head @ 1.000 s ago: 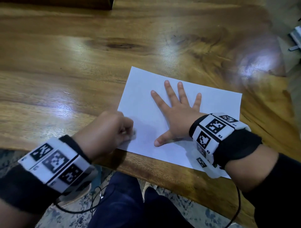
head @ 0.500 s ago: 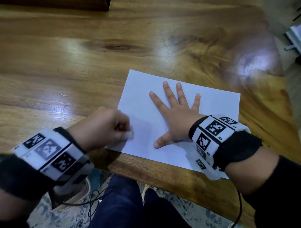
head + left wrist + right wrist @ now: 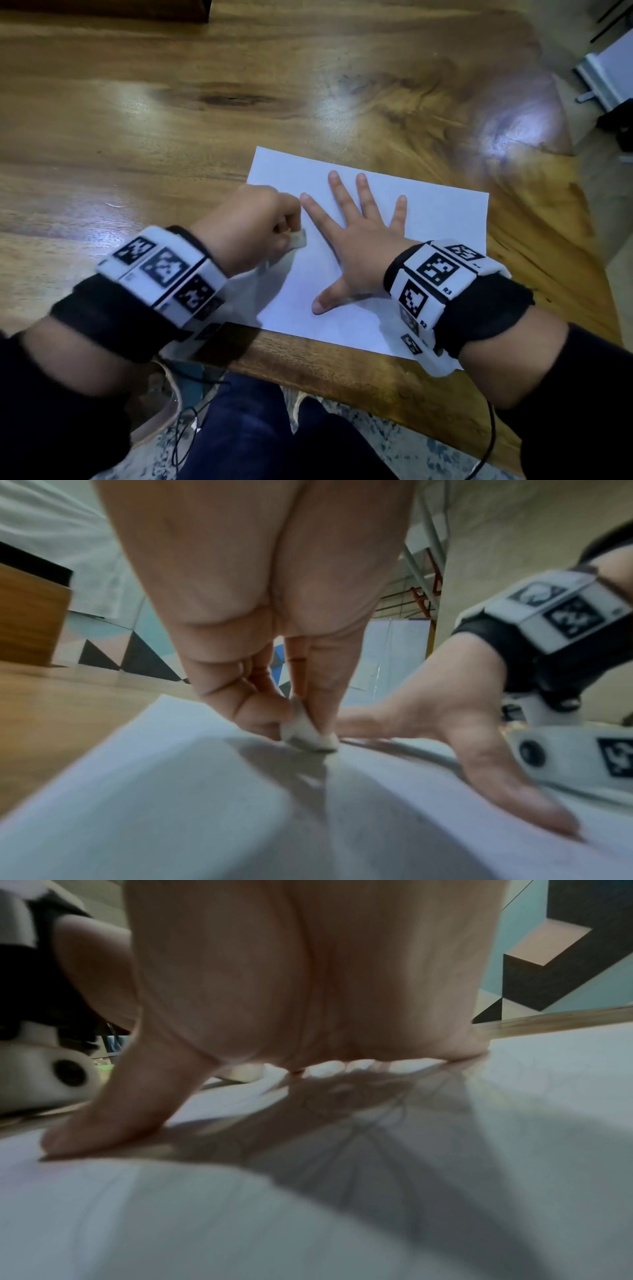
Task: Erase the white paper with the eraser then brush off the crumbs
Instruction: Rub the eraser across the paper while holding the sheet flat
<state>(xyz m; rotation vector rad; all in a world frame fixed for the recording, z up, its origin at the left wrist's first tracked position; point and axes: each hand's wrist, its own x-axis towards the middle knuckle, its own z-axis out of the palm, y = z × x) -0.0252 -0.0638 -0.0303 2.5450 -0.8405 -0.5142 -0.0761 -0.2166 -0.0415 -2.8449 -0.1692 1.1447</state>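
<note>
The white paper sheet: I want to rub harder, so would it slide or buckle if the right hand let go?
Likely yes. The thin white paper sheet lies on a glossy wooden table, so it probably slides. The right hand presses it flat, suggesting it would crumple under the small white eraser.

— A home, or an office?

— Looks like a lived-in room. The glossy live-edge wooden table (image 3: 178, 113) has knots and grain, and a speckled rug (image 3: 370, 431) lies under it at 6 o'clock.

— Anything else?

— A wall painted in geometric blocks (image 3: 561, 961) of teal, black and pink, seen from the right wrist.
</note>
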